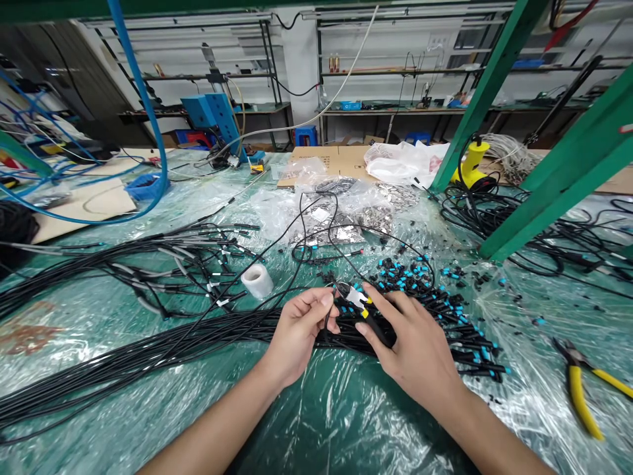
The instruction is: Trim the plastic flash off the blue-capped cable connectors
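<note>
Cable connector (357,302) pinched by left hand (299,333) and right hand (408,340); bag (277,211) holds metal parts (341,232).

bright overhead light left only soft shadows under the right hand (413,346), white glare streaked the plastic sheeting (524,369) near the desk's right edge, and the picture's edges bowed.

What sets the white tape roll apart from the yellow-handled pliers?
The white tape roll lies left of the left hand, the yellow-handled pliers right of the right hand. The roll is a stubby cylinder; the pliers are long, handles spread. Both rest on the clear plastic sheet, untouched.
</note>
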`<state>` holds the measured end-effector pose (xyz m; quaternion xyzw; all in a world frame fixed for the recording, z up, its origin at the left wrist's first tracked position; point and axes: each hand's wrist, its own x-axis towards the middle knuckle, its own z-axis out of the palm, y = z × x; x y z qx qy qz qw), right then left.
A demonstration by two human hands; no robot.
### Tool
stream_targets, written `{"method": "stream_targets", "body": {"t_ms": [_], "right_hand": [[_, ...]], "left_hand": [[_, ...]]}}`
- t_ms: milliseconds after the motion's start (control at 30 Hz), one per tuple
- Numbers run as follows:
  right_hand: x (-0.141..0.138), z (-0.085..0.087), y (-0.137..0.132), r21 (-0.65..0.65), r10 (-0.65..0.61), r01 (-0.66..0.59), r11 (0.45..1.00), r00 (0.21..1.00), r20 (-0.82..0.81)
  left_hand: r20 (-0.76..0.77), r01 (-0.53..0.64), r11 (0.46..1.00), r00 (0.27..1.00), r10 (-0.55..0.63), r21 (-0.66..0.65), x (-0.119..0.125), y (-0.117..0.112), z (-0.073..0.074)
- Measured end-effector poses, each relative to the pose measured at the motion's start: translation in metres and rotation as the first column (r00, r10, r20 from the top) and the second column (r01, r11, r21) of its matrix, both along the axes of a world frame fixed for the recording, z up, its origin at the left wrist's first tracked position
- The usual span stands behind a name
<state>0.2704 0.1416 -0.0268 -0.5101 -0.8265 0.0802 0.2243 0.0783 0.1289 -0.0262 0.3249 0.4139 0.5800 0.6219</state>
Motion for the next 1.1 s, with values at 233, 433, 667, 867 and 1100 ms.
{"method": "stream_targets", "body": {"t_ms": [233,433,667,867,1100], "right_hand": [[0.0,0.025,-0.004,-0.589,-0.018,-0.425,0.687,0.801,-0.599],[0.002,0.032,-0.006,-0.694,-0.272,-0.62,0.367,0.642,-0.717],[-0.004,0.014,-0.007,-0.298,0.053,-0.157,0.942,0.943,-0.329],[0.0,0.003,-0.001,0.168,0.024,-0.033,0.985,0.998,0.057],[0.002,0.002,0.003,0.155,0.031,-0.052,0.986,0.99,0.135]], "left_hand": [[-0.12,-0.018,0.997,0.992,0.026,0.07,-0.006,0.004,0.001],[-0.047,0.026,0.998,0.999,-0.023,0.061,-0.008,0.005,0.003],[-0.033,0.025,0.998,0.999,-0.023,0.055,-0.006,0.004,0.001],[-0.052,-0.002,0.999,0.999,0.004,0.043,-0.004,0.002,0.004],[-0.111,-0.023,0.997,0.993,0.031,0.069,-0.005,0.002,0.004]]}}
